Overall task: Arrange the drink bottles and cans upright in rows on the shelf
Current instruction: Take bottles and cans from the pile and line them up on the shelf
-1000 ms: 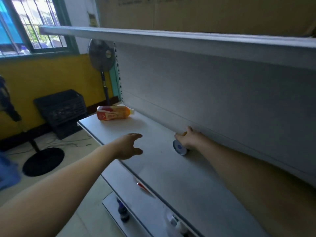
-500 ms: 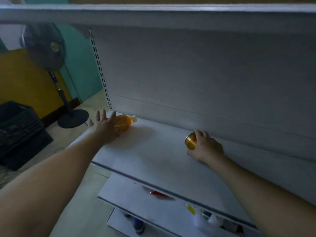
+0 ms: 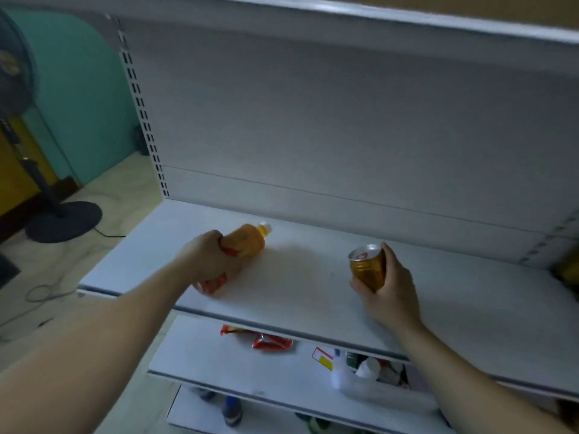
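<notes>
An orange drink bottle with a red label and pale cap lies tilted on the white shelf, cap pointing away from me. My left hand grips it around its lower half. To the right, my right hand holds a gold can that leans back to the left, its silver top facing up and toward me, just above or on the shelf.
The shelf's grey back panel rises behind, and another shelf hangs overhead. Lower shelves hold red packets, a plastic bag and bottles. A standing fan is on the floor at left. Something yellow sits at the far right edge.
My left hand has closed around the orange bottle and pulled it nearer. My right hand has tipped the gold can up off its side.
</notes>
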Demonstrator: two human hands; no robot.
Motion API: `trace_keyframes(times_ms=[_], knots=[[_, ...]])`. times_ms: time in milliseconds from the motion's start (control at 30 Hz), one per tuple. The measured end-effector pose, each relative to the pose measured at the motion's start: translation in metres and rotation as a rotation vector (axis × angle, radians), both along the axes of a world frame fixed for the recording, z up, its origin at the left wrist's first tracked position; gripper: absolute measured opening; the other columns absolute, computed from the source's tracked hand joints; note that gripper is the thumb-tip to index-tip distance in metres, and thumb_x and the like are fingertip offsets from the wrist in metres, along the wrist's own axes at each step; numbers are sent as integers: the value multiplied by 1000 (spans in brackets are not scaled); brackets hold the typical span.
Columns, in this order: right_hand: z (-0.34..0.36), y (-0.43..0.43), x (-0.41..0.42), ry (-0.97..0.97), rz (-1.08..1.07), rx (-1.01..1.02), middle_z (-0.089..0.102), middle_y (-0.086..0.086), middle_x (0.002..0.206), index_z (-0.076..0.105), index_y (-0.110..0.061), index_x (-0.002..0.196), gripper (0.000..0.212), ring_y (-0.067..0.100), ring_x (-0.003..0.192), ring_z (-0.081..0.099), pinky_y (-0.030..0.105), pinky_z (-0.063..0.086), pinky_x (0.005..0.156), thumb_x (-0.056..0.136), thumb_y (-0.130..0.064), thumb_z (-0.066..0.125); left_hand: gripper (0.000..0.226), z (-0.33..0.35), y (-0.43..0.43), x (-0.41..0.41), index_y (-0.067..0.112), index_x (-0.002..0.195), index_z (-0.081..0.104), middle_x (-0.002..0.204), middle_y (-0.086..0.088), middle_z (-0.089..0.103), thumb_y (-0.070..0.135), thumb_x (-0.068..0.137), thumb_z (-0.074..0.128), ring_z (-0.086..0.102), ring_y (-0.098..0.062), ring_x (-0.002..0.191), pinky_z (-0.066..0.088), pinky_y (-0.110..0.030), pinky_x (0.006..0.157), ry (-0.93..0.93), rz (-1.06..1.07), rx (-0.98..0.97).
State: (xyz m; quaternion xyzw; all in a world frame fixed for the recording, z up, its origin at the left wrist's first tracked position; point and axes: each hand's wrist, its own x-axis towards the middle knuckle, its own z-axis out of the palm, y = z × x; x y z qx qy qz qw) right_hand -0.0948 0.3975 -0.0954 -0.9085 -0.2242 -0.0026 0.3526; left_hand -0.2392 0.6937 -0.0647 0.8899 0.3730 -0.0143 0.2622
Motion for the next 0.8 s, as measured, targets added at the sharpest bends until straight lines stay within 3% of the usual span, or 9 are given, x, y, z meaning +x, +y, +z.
trace_keyframes(times_ms=[100, 233, 367, 467, 567, 700, 800], knots=[[3, -25, -1, 145, -50, 179, 54, 5, 136, 29, -23, 149, 91, 25, 116, 54, 28, 38, 87, 76, -35, 80, 40, 5, -52, 9, 23, 90, 60, 83, 4, 67, 45, 59, 70, 62, -19, 76, 50, -30, 65, -197, -77, -136], [27, -82, 0, 184, -104, 310, 56, -2, 124, 37, -25, 145, 85, 16, 105, 53, 26, 39, 88, 74, -20, 83, 35, 22, -137, 41, 23, 105, 59, 92, -1, 69, 19, 75, 74, 67, -21, 82, 55, -33, 71, -528, -20, -569], [65, -178, 7, 141, -199, 462, 54, -7, 118, 42, -25, 137, 77, 16, 106, 55, 29, 42, 86, 73, -11, 82, 33, 44, -244, 85, 22, 109, 53, 98, -6, 68, 9, 82, 67, 68, -25, 85, 56, -36, 67, -644, -123, -881], [89, -267, 14, 65, -301, 507, 55, -7, 114, 44, -28, 131, 70, 14, 104, 55, 29, 42, 86, 74, -12, 82, 28, 57, -339, 117, 21, 104, 52, 99, -9, 67, 5, 84, 62, 68, -28, 86, 56, -41, 73, -637, -219, -991], [100, -353, 18, 38, -400, 536, 56, -6, 116, 42, -29, 138, 76, 17, 103, 56, 32, 46, 85, 75, -18, 82, 25, 63, -435, 145, 20, 107, 54, 101, -11, 68, 8, 86, 59, 69, -30, 87, 57, -44, 76, -642, -276, -1066], [104, -442, 20, -18, -481, 541, 56, -11, 113, 43, -31, 133, 72, 13, 101, 56, 24, 46, 80, 74, -22, 82, 18, 71, -538, 175, 27, 100, 52, 96, -4, 69, 27, 87, 64, 70, -23, 81, 58, -40, 68, -673, -376, -1063], [108, -488, 27, -3, -513, 542, 53, -12, 112, 40, -31, 136, 71, 8, 94, 56, 19, 48, 72, 77, -25, 81, 29, 75, -589, 195, 27, 105, 54, 101, -5, 69, 32, 82, 70, 70, -23, 86, 58, -43, 74, -666, -454, -1013]])
